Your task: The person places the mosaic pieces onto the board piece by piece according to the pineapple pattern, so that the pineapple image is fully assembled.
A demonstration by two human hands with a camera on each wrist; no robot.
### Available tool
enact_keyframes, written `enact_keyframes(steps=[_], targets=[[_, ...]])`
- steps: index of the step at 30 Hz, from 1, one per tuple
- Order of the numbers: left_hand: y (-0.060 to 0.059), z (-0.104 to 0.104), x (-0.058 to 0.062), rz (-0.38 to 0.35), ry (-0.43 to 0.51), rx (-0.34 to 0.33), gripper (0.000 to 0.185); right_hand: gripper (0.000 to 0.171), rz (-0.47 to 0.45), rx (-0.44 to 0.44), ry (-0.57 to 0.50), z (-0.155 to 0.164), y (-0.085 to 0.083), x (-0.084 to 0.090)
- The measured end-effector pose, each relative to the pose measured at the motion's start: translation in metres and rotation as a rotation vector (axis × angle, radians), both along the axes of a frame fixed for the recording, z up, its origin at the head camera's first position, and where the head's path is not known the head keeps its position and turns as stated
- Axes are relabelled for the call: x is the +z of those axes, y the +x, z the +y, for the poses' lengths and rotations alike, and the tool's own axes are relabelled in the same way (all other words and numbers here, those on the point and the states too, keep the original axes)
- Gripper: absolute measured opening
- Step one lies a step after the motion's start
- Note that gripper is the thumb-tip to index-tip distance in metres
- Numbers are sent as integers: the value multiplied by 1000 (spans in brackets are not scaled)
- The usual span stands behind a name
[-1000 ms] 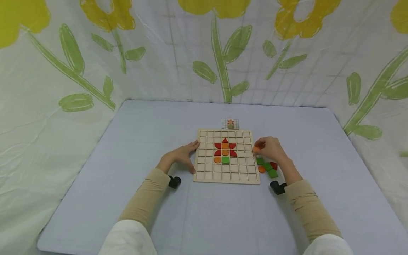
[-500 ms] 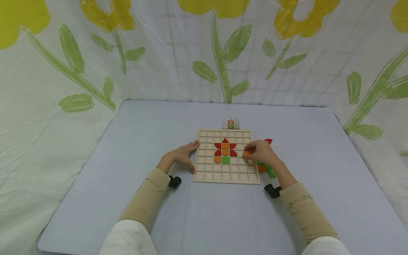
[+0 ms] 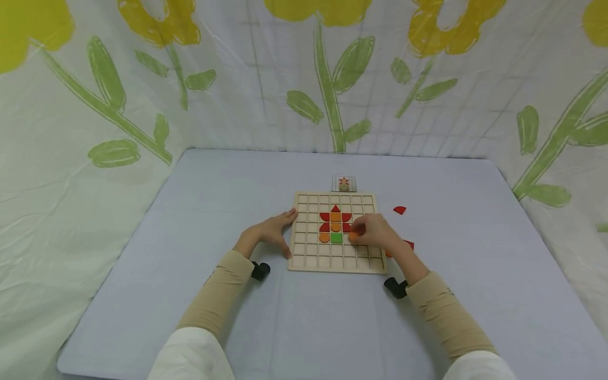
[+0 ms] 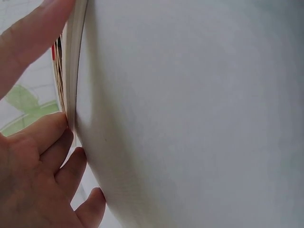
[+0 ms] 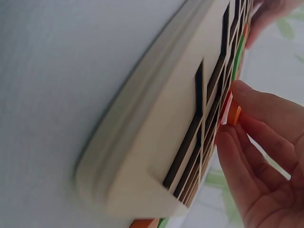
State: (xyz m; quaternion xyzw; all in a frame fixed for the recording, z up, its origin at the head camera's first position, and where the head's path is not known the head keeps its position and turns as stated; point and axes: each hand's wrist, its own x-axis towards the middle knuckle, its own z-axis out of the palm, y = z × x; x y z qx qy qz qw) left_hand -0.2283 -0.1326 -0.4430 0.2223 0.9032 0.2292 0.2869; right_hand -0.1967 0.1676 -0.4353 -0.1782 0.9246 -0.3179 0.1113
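Note:
A wooden grid board [image 3: 311,256] lies on the table with a flower of red and orange pieces [image 3: 335,220], an orange round piece [image 3: 324,238] and a green square [image 3: 336,238]. My right hand [image 3: 372,233] pinches an orange piece [image 3: 353,237] [image 5: 233,115] over the cell right of the green square. My left hand [image 3: 271,232] rests with straight fingers against the board's left edge [image 4: 71,71], thumb at its near corner. Loose red pieces [image 3: 400,210] and an orange one lie right of the board, partly hidden by my wrist.
A small pattern card [image 3: 344,183] lies just beyond the board. The blue-grey table [image 3: 237,179] is walled by a flower-print sheet [image 3: 332,79] on three sides. Black wrist cameras [image 3: 259,271] sit near each sleeve.
My right hand has carried the orange piece from the pile at the board's right edge leftward over the grid, uncovering a red piece beyond it. The left hand has stayed put.

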Motion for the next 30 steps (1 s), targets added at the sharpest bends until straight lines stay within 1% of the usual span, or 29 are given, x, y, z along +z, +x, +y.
enact_keyframes(steps=[6, 15, 19, 24, 30], targets=[[1, 0, 1, 0, 0, -3, 117, 24, -22, 23, 19, -9, 0, 0], [2, 0, 3, 3, -2, -7, 116, 21, -32, 38, 42, -12, -1, 4], [2, 0, 3, 5, -2, -8, 117, 19, -28, 38, 51, -12, -1, 4], [1, 0, 2, 6, 0, -4, 117, 18, -50, 38, 54, -12, -1, 4], [1, 0, 3, 2, -7, -2, 117, 18, -51, 26, 86, -12, 0, 2]])
